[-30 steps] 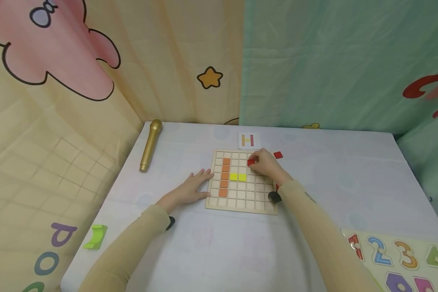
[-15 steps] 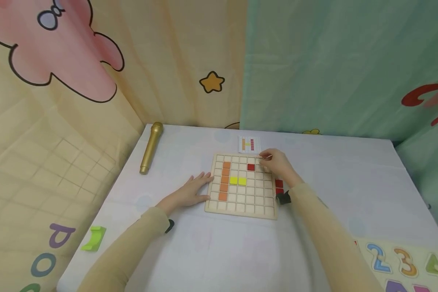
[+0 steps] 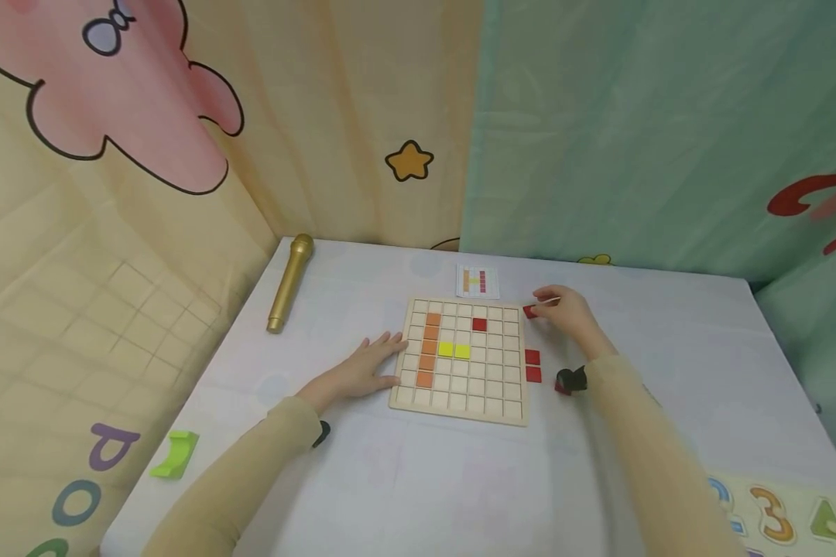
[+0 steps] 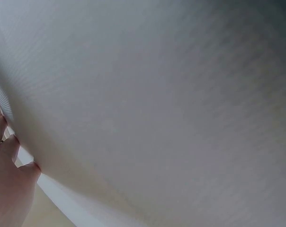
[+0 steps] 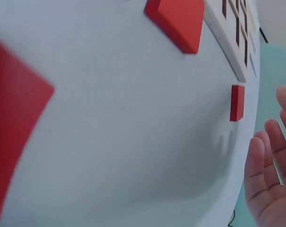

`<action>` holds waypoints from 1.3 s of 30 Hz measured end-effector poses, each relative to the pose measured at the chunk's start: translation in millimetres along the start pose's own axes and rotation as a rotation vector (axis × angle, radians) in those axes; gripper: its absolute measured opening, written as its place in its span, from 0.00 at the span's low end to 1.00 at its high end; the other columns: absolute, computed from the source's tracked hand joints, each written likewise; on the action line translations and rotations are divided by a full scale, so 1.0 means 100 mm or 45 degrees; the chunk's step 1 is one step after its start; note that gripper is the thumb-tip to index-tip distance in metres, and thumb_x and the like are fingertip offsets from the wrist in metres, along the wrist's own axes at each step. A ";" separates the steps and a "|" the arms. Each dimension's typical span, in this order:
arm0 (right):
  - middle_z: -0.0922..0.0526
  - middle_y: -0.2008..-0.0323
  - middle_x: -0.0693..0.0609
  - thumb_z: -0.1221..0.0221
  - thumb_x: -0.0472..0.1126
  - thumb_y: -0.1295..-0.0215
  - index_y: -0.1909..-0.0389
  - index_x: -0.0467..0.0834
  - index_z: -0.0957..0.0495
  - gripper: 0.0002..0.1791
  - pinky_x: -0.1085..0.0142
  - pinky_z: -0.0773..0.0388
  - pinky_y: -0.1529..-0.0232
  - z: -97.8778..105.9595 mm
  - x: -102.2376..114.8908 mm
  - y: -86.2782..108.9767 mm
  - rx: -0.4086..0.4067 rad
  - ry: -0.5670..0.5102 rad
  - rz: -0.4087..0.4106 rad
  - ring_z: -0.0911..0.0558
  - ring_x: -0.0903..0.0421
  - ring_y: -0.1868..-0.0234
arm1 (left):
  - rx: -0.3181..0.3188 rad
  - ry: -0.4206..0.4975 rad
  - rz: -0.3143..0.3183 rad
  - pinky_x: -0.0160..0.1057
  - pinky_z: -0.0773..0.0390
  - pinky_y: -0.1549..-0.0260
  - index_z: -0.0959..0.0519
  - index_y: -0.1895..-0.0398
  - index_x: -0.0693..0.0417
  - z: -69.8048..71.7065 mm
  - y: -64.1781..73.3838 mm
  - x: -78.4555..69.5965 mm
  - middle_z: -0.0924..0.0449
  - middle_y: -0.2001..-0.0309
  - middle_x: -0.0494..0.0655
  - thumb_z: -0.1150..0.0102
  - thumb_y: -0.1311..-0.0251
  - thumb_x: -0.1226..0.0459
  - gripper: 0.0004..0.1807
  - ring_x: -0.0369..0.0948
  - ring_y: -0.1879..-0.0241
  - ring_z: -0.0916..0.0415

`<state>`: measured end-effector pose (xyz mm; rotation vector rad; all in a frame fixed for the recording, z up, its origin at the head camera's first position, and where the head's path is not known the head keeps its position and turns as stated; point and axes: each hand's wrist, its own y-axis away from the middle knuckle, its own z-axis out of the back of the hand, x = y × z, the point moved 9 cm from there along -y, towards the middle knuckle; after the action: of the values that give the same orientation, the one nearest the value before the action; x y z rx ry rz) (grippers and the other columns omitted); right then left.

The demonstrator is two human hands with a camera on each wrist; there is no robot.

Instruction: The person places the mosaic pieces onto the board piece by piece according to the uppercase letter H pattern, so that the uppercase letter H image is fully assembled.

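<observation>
The left arm reaches forward and inward over the bench (image 3: 418, 480), its left hand (image 3: 354, 371) laid palm down with fingers spread, the fingertips and thumb against the left edge of the wooden board (image 3: 474, 377); it has hold of nothing. The right arm stretches further forward, and the right hand (image 3: 567, 313) is held by the board's far right corner, fingers loosely parted and gripping nothing. Just beside its fingers lies a red tile (image 3: 530, 311), flat on the bench; the right wrist view shows a gap between them. Two more red tiles (image 3: 532, 366) lie along the board's right edge, between the hands, and another is partly hidden beneath the black wrist camera (image 3: 571, 379). On the board sit five orange tiles (image 3: 428, 346) in a column, two yellow tiles (image 3: 453, 350) beside it and a single red square (image 3: 479, 325).
</observation>
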<state>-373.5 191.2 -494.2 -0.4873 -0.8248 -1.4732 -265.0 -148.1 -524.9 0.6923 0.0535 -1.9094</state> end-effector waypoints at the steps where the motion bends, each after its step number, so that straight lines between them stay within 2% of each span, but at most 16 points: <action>1: 0.26 0.39 0.37 0.42 0.42 0.31 0.38 0.38 0.28 0.23 0.49 0.23 0.41 0.01 -0.01 0.00 0.005 0.004 -0.002 0.26 0.41 0.42 | -0.002 -0.003 0.001 0.53 0.65 0.22 0.46 0.22 0.46 0.00 0.00 0.00 0.57 0.20 0.44 0.39 0.36 0.51 0.42 0.45 0.20 0.66; 16: 0.29 0.37 0.36 0.42 0.37 0.33 0.37 0.36 0.29 0.24 0.48 0.26 0.38 -0.06 -0.07 -0.02 0.047 0.041 -0.005 0.30 0.40 0.40 | -0.001 -0.007 -0.012 0.53 0.65 0.22 0.46 0.22 0.47 0.00 -0.01 0.00 0.57 0.20 0.44 0.39 0.35 0.51 0.42 0.46 0.20 0.66; 25: 0.31 0.38 0.34 0.43 0.36 0.32 0.36 0.36 0.29 0.24 0.47 0.27 0.37 -0.13 -0.07 -0.05 0.072 0.153 0.005 0.32 0.39 0.41 | 0.000 -0.007 -0.004 0.54 0.66 0.22 0.45 0.22 0.47 0.01 0.00 0.00 0.57 0.20 0.44 0.39 0.35 0.51 0.42 0.45 0.20 0.66; 31: 0.30 0.41 0.34 0.42 0.34 0.33 0.39 0.35 0.26 0.22 0.46 0.27 0.39 -0.14 -0.05 -0.07 0.058 0.199 0.052 0.31 0.39 0.44 | 0.004 -0.004 0.002 0.54 0.65 0.22 0.46 0.22 0.47 0.01 -0.01 0.00 0.57 0.20 0.44 0.39 0.36 0.50 0.42 0.46 0.20 0.66; 39: 0.27 0.46 0.35 0.41 0.37 0.34 0.43 0.34 0.24 0.20 0.49 0.27 0.41 -0.14 -0.10 -0.09 0.058 0.202 0.040 0.30 0.42 0.47 | 0.010 -0.005 0.003 0.53 0.66 0.22 0.46 0.22 0.47 0.02 -0.01 -0.01 0.58 0.20 0.44 0.40 0.35 0.50 0.42 0.45 0.20 0.67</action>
<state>-378.7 187.0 -512.2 -0.3428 -0.7202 -1.4410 -266.0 -147.2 -522.9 0.6939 0.0426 -1.9098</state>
